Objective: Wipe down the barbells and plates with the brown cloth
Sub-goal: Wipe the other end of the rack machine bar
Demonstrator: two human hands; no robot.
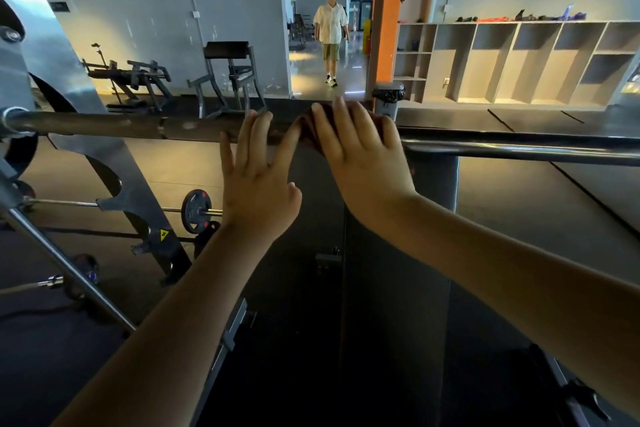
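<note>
- Draping over the top of the barbell [104, 125], one brown cloth [309, 132] sits mid-bar, and it is the only cloth on show.
- One right hand [360, 156] lies flat on top of it, fingers stretched out and pressing the cloth down onto the bar rather than wrapping it.
- Most of the cloth is buried under that palm; only a dark fold peeks out at its left edge and between the fingers.
- One left hand [256, 180] is just beside the cloth, fingers straight and spread, tips resting on bare steel, holding nothing.
- The bar runs clean across the view; its left end meets the rack [114, 163], and its right end is cut off by the frame.
- Lower left, a second barbell [156, 208] carries one small plate [195, 210].
- At the far left edge a dark round shape is cropped and hard to read.
- Beyond the bar: one bin [388, 95], one wall of open shelving [519, 59], and one person [331, 31] in the doorway.
</note>
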